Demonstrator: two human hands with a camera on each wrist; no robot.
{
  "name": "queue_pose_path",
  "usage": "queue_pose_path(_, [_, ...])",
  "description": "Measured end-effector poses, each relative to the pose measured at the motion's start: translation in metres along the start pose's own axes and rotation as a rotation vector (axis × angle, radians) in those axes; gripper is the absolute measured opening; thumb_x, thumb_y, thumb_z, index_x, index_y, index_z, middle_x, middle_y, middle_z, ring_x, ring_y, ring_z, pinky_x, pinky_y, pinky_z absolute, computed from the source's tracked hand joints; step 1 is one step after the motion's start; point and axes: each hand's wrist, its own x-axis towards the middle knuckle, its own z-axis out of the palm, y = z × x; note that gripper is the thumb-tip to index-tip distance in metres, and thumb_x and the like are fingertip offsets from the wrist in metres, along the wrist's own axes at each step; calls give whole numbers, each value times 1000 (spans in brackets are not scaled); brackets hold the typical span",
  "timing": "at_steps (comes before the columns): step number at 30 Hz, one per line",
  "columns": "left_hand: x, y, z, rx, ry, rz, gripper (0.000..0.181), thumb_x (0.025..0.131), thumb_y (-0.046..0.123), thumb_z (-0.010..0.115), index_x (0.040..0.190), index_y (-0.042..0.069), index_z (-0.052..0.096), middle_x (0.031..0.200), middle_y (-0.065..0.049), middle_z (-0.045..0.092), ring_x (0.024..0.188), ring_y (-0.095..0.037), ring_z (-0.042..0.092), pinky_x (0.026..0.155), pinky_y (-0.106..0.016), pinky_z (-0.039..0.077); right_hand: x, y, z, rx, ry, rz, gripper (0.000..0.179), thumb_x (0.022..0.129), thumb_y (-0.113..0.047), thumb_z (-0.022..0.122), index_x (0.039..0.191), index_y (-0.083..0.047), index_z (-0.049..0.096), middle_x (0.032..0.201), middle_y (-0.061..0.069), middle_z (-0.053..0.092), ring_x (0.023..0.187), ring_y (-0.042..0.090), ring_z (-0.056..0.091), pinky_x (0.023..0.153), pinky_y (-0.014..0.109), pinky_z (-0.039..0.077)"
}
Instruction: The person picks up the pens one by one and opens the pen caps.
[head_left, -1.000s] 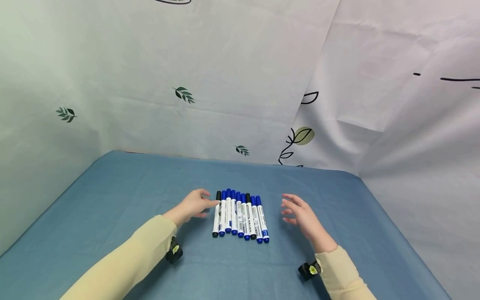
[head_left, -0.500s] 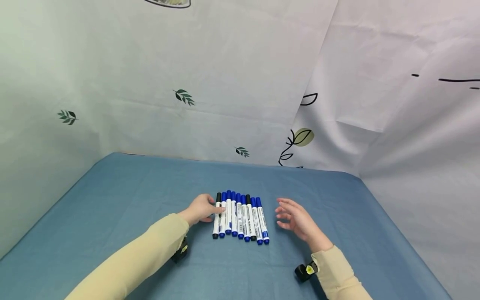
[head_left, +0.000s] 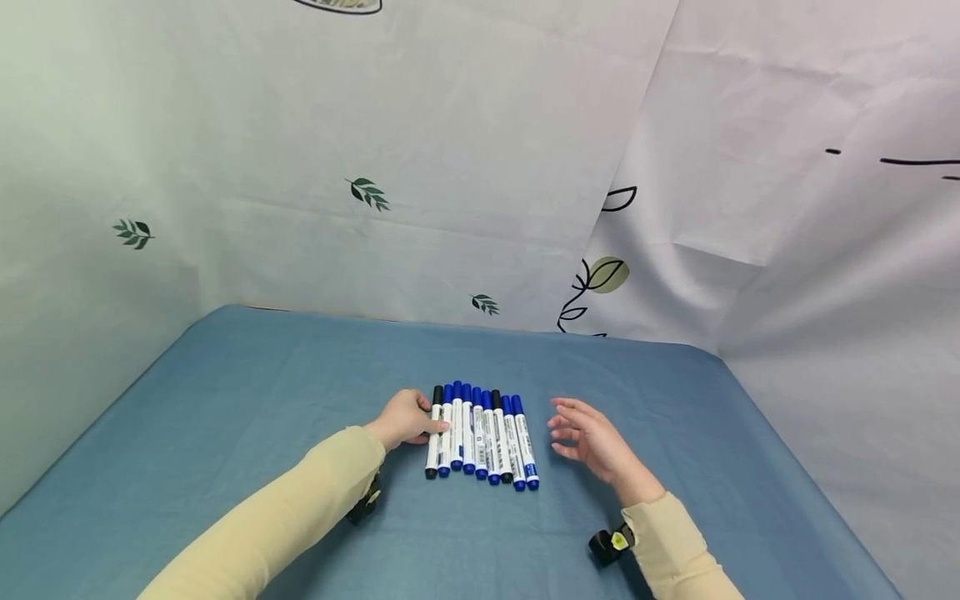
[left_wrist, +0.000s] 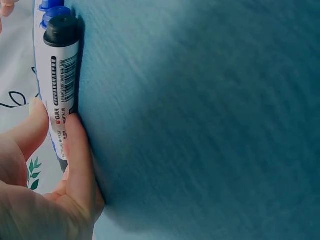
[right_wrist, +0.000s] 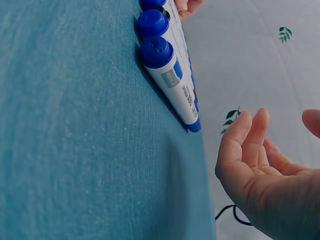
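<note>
Several white-barrelled whiteboard markers with blue or black caps lie side by side in a row [head_left: 480,435], slightly fanned. At the row's left end, my left hand [head_left: 404,418] pinches a black-capped marker [head_left: 432,454]. In the left wrist view, its thumb [left_wrist: 36,125] lies over the barrel and its index finger [left_wrist: 79,160] against the outer side. The thumb tip also reaches over the neighbouring blue-capped marker [head_left: 445,454]. Apart from the row on the right, my right hand [head_left: 588,440] hovers with loosely bent fingers and holds nothing, nearest to the end blue-capped marker [right_wrist: 175,90].
A blue cloth [head_left: 300,358] covers the table. White curtains [head_left: 480,150] with leaf prints hang behind and at both sides. Each wrist wears a black camera, such as the right one [head_left: 603,547].
My left hand has moved right onto the row's left end, its thumb coming over the black-capped marker. The right hand has shifted slightly left. The markers lie as before.
</note>
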Motion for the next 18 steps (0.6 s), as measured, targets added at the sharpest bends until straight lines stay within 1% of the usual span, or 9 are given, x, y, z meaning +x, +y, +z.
queue_pose_path(6, [0,-1,1,11,10,0,32,78,5,77,94,-1,50,87,-13,50,74,-21,58,62,-31,55,1,2,1,17,-28,13,55,100,-25,44,142,5,27,86,-4,57,78,8,55,76,28,51])
queue_pose_path(10, [0,-3,0,10,-1,-1,31,79,5,76,95,-2,50,88,-13,51,73,-21,57,61,-31,54,1,2,2,40,-51,20,55,101,-25,41,143,6,25,85,-5,57,77,7,56,75,26,51])
queue_pose_path(18, [2,-7,-5,-70,-42,-18,33,80,4,74,103,-4,52,86,-13,55,75,-22,61,67,-33,56,1,3,3,95,-92,22,55,101,-25,41,143,7,23,84,-6,59,75,6,57,76,26,51])
